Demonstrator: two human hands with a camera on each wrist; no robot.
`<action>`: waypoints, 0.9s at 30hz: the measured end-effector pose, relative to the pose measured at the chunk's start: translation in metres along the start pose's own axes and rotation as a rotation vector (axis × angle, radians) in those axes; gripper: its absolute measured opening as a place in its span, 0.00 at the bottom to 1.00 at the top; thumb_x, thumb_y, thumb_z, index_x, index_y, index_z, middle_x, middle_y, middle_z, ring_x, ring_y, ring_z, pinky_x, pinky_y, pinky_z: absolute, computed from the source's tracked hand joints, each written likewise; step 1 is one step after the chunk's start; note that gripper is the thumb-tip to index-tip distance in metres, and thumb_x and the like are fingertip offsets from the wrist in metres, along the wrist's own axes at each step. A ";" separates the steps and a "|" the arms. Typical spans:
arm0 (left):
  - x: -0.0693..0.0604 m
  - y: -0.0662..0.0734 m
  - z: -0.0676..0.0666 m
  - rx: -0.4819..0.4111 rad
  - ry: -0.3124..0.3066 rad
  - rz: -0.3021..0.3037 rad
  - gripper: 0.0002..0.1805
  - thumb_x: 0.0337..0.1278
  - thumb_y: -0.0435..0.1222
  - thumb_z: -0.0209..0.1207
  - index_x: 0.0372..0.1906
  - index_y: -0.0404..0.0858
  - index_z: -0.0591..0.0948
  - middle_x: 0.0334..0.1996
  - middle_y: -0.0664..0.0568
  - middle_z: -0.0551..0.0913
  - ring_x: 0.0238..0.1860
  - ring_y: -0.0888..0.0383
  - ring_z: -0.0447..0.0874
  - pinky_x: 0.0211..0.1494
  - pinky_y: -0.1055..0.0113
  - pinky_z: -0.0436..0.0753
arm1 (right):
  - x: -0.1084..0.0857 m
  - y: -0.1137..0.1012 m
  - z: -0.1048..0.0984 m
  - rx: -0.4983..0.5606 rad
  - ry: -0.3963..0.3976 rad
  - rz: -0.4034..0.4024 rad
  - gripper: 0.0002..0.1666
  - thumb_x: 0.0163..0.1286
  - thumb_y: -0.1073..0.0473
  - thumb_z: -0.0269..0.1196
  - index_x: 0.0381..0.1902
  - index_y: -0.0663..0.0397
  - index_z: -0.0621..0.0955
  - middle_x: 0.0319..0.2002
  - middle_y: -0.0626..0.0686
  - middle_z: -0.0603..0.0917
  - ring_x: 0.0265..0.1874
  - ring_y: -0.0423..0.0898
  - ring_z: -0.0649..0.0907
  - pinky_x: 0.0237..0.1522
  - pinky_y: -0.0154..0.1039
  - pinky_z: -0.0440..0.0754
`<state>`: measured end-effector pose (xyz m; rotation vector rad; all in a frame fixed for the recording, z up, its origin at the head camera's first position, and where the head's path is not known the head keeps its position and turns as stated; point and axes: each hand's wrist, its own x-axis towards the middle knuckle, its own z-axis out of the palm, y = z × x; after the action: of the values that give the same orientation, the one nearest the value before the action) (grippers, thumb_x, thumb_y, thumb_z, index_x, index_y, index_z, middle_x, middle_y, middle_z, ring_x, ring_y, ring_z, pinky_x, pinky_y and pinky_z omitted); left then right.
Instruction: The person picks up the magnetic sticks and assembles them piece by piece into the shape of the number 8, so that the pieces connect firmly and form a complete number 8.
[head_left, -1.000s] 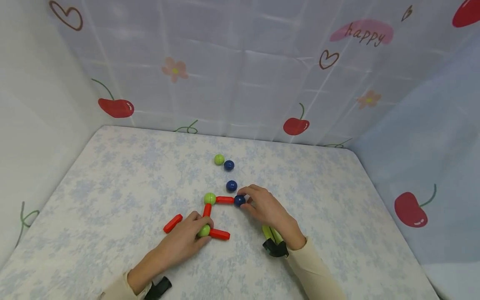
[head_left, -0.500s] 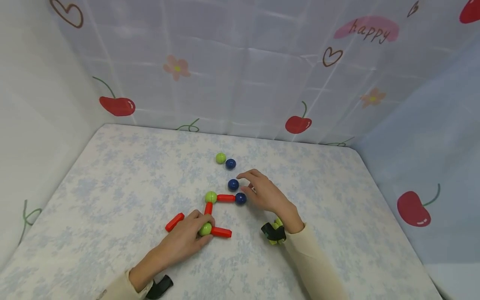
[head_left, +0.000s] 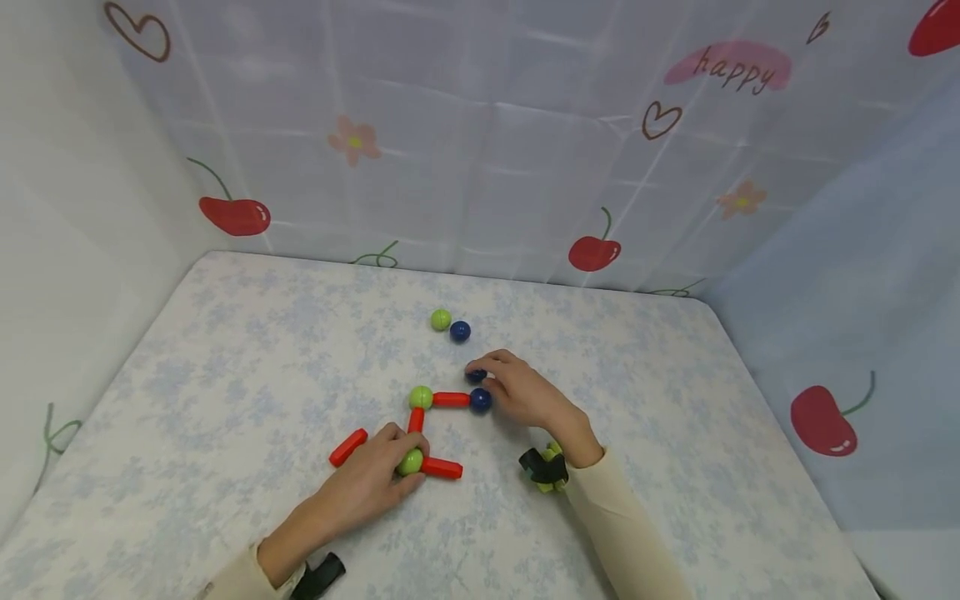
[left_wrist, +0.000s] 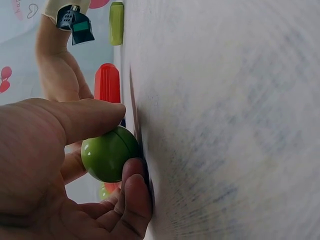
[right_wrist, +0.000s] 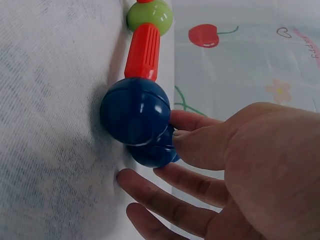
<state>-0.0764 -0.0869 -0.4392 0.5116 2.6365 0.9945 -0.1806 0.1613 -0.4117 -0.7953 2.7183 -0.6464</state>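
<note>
My left hand holds a green ball between thumb and fingers, low on the table. One red stick juts right from that ball, and another red stick runs up to a second green ball. From there a third red stick reaches a blue ball. Just behind this end ball, my right hand pinches a separate blue ball, partly covered by fingers in the head view. In the right wrist view the two blue balls overlap; whether they touch I cannot tell.
A loose red stick lies left of the left hand. Farther back sit a green ball and a blue ball side by side. A yellow-green stick lies near the right forearm. A printed curtain closes off the table's back.
My right hand has let go of the end blue ball, moved back, and taken hold of the loose blue ball behind it, shifting it slightly right. The left hand stays in place.
</note>
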 end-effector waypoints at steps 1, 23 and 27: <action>0.000 0.000 0.000 0.004 0.002 0.003 0.13 0.58 0.37 0.70 0.46 0.50 0.80 0.39 0.55 0.74 0.35 0.60 0.70 0.35 0.68 0.72 | -0.001 0.001 0.000 -0.007 0.008 -0.004 0.18 0.77 0.64 0.55 0.62 0.50 0.79 0.63 0.57 0.76 0.59 0.53 0.78 0.61 0.50 0.77; -0.001 -0.001 -0.001 0.028 -0.013 0.041 0.12 0.59 0.38 0.68 0.48 0.47 0.83 0.39 0.52 0.73 0.34 0.60 0.69 0.34 0.68 0.71 | -0.042 0.009 0.001 -0.079 0.070 0.020 0.15 0.68 0.65 0.67 0.51 0.51 0.82 0.52 0.55 0.79 0.46 0.49 0.81 0.49 0.47 0.82; 0.000 -0.001 0.000 0.025 -0.018 0.043 0.12 0.60 0.38 0.68 0.48 0.47 0.83 0.39 0.52 0.73 0.33 0.60 0.69 0.34 0.69 0.71 | -0.045 0.009 0.005 -0.077 0.078 0.012 0.14 0.67 0.65 0.68 0.49 0.51 0.81 0.51 0.54 0.79 0.46 0.48 0.80 0.50 0.48 0.81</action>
<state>-0.0765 -0.0878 -0.4396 0.5820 2.6359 0.9659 -0.1460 0.1915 -0.4158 -0.7867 2.8318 -0.5855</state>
